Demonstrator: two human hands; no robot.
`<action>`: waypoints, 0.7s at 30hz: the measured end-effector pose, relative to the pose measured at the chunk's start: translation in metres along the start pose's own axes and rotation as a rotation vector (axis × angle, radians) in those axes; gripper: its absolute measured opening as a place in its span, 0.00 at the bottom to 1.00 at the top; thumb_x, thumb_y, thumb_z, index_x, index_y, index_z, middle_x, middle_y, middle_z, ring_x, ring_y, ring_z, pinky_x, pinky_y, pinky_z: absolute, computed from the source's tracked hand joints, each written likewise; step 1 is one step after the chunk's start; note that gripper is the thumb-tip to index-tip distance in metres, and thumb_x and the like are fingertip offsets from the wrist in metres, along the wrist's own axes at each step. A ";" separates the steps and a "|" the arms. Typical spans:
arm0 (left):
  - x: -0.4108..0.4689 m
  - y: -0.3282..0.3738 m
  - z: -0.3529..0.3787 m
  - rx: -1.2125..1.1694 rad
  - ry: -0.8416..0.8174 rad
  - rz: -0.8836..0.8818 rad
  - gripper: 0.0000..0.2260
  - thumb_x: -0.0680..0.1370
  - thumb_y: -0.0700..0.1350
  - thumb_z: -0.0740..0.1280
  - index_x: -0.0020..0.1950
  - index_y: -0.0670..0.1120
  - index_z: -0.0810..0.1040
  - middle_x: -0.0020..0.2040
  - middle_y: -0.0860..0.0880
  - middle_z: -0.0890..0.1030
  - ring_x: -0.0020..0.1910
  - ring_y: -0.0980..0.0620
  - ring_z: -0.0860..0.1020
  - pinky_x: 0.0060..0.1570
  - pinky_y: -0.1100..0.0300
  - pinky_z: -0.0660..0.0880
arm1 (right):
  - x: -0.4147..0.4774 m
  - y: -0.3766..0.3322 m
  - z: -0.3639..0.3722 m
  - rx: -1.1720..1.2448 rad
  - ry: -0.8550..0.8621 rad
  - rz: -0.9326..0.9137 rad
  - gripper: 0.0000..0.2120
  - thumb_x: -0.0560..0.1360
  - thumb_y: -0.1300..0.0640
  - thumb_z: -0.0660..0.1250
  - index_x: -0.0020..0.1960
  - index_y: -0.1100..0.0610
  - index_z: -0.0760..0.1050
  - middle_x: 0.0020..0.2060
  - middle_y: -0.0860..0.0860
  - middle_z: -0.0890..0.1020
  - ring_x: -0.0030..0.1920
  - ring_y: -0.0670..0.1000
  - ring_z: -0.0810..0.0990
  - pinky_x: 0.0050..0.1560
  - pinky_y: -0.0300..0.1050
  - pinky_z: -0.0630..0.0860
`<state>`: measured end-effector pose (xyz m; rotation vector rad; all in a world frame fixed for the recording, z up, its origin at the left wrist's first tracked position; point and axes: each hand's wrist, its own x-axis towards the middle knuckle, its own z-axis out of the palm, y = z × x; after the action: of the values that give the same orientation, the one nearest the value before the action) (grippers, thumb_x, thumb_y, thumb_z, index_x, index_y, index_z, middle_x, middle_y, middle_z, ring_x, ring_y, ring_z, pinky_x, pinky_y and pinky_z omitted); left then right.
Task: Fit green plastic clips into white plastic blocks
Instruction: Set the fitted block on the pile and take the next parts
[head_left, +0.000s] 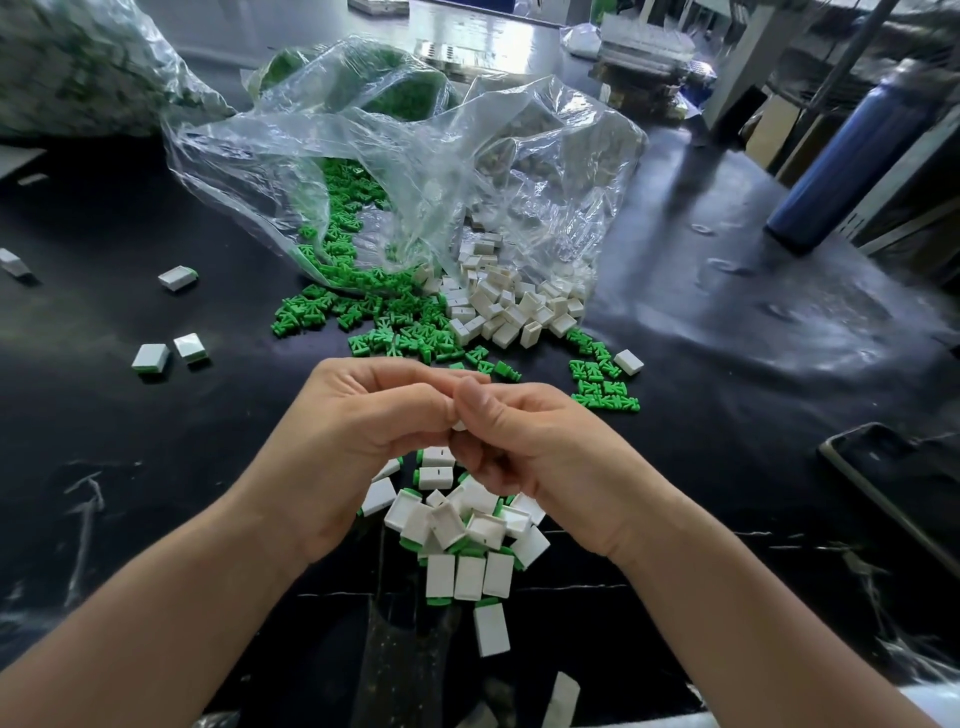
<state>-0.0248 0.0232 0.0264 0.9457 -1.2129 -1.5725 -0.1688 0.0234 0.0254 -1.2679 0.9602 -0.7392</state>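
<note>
Left hand (363, 415) and right hand (524, 447) meet, fingers curled, pinching a mostly hidden white block (458, 426) | fitted blocks (467, 525) heaped beneath them | loose green clips (384, 322) beyond fingertips

place: factory assembly bench | evidence: bulk bags (395, 171) of parts, black worktable (727, 322)

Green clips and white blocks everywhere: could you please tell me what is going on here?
A person's left hand and right hand meet over the black table, pinching a white piece that is mostly hidden. Beneath them lies a pile of fitted blocks. Loose green clips and empty white blocks spill from a clear bag behind.
</note>
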 end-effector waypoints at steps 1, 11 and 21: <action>0.000 -0.001 0.001 -0.002 0.005 -0.002 0.09 0.62 0.36 0.65 0.39 0.37 0.83 0.43 0.38 0.84 0.38 0.43 0.82 0.37 0.62 0.78 | 0.000 0.001 0.001 0.006 0.006 -0.002 0.35 0.66 0.45 0.60 0.57 0.76 0.70 0.26 0.46 0.70 0.27 0.44 0.64 0.26 0.31 0.62; 0.000 -0.004 0.004 -0.001 0.062 -0.013 0.10 0.62 0.36 0.64 0.38 0.35 0.81 0.40 0.41 0.84 0.34 0.46 0.82 0.36 0.61 0.79 | 0.000 0.005 0.004 -0.005 0.072 0.028 0.26 0.74 0.50 0.59 0.53 0.76 0.72 0.27 0.49 0.67 0.27 0.44 0.63 0.27 0.32 0.61; -0.001 -0.005 0.004 -0.026 0.055 0.000 0.08 0.63 0.37 0.65 0.37 0.37 0.83 0.35 0.32 0.80 0.30 0.43 0.79 0.34 0.60 0.78 | 0.000 0.002 0.002 0.009 0.029 0.057 0.25 0.74 0.47 0.58 0.53 0.70 0.75 0.24 0.45 0.69 0.27 0.44 0.64 0.27 0.33 0.62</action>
<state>-0.0294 0.0260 0.0229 0.9661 -1.1516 -1.5486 -0.1676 0.0247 0.0233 -1.2196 1.0116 -0.7188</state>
